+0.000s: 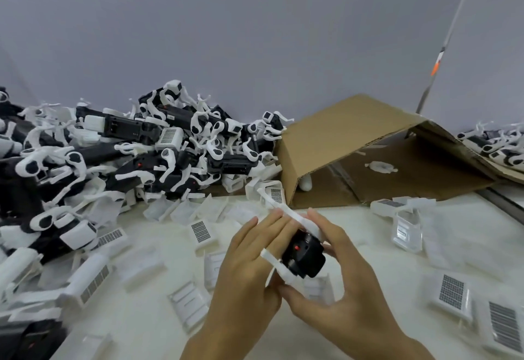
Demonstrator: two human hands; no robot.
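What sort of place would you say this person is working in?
Probably a factory assembly or packing bench: a big pile of identical black-and-white devices, loose white plastic parts strewn over the table, and the right hand gripping one black unit.

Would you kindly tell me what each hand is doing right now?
Left hand: open, straight fingers against the black-and-white gadget.
Right hand: closed, holding the gadget.
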